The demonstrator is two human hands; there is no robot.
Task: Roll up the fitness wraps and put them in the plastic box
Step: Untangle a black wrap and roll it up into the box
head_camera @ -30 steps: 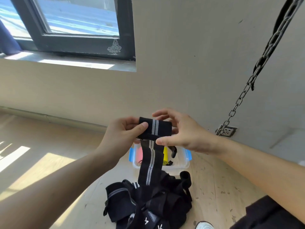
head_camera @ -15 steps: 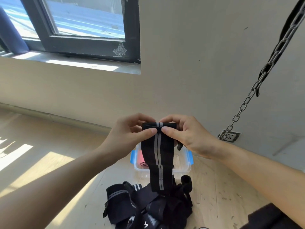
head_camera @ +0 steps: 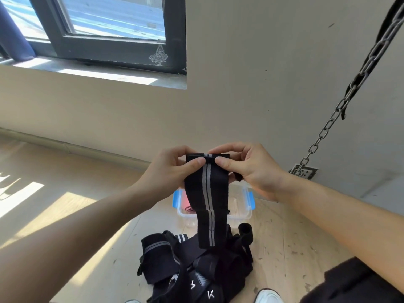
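Observation:
A black fitness wrap (head_camera: pixel 206 193) with two grey stripes hangs in front of me, its top end folded into a small roll. My left hand (head_camera: pixel 168 171) pinches the roll's left side between thumb and fingers. My right hand (head_camera: pixel 247 169) pinches its right side the same way. The wrap's free tail dangles down over a heap of black wraps (head_camera: pixel 192 265) on the floor. Behind the hanging wrap stands the clear plastic box (head_camera: pixel 242 213) with blue clips, with something pink inside.
A metal chain (head_camera: pixel 328 127) runs from the upper right down to a wall socket (head_camera: pixel 303 171). A window with a dark frame (head_camera: pixel 113 49) sits in the wall at upper left. White shoe tips (head_camera: pixel 267 296) show at the bottom. The wooden floor has sunlit patches on the left.
The rolled top of the wrap has turned from a wide flat fold to a tighter roll, and both hands have closed in on it. The hanging tail is shorter.

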